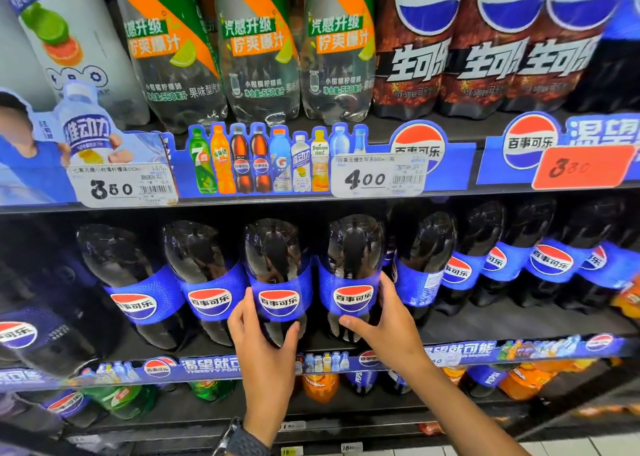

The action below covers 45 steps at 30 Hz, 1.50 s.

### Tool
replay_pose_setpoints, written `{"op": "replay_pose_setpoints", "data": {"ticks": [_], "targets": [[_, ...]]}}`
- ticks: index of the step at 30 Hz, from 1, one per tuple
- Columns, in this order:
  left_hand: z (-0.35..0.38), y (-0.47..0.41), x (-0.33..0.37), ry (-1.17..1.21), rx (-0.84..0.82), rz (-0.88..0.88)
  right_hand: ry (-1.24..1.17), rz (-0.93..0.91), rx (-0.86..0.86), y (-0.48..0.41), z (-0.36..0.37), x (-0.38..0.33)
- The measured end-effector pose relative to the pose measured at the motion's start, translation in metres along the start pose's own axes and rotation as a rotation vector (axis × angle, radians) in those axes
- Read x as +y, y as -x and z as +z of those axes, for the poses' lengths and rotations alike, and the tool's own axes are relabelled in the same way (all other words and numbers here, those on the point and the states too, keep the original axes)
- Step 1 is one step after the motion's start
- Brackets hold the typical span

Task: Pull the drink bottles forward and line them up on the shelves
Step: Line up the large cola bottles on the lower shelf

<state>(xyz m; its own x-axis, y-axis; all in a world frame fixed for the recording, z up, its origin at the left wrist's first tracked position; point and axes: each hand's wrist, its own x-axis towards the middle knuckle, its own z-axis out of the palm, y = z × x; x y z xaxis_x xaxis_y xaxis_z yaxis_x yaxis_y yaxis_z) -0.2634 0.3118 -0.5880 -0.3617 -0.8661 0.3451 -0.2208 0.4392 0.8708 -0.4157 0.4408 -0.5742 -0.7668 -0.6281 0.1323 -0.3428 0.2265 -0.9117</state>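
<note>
The left hand [263, 337] wraps the lower body of one large cola bottle [277, 258], fingers curled round its nine o'clock side, thumb at three; the right hand [388, 324] grips the neighbouring cola bottle [353, 247], at three o'clock of the first, thumb low on the front, fingers round the far side; both bottles stand upright on the middle shelf [450, 351], logos facing out.

Going by their size and dark fill, these are full and heavy; the plastic looks glossy, so probably slippery, with walls that give a little when squeezed; a low hold at or under the blue label band seems soundest, so that each bottle slides on its base and does not tip; the caps are hidden.

Outward: at nine o'clock two more cola bottles [204, 265] stand just beside; at three o'clock a turned bottle [422, 258] shows its label sideways, easily knocked by the right knuckles; at twelve o'clock the upper shelf strip [294, 199] and its price tag [377, 175] hang over the bottle shoulders, so there may be little room to lift; lemon soda bottles [256, 46] stand above; orange bottles [320, 384] lie at six o'clock below.
</note>
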Motion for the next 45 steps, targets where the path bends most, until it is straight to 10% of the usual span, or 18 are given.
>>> {"op": "replay_pose_setpoints", "data": {"ticks": [6, 18, 29, 45], "targets": [[0.004, 0.025, 0.014, -0.191, 0.022, 0.182, 0.040, -0.003, -0.019, 0.004, -0.017, 0.007], [0.082, 0.070, 0.061, -0.052, -0.446, 0.251, -0.047, 0.011, 0.228, 0.014, -0.114, 0.049], [0.145, 0.059, 0.093, 0.053, -0.448, -0.020, 0.091, 0.052, 0.283, -0.009, -0.155, 0.062], [0.155, 0.047, 0.099, -0.010, -0.388, 0.055, 0.258, 0.123, 0.633, -0.038, -0.111, 0.046]]}}
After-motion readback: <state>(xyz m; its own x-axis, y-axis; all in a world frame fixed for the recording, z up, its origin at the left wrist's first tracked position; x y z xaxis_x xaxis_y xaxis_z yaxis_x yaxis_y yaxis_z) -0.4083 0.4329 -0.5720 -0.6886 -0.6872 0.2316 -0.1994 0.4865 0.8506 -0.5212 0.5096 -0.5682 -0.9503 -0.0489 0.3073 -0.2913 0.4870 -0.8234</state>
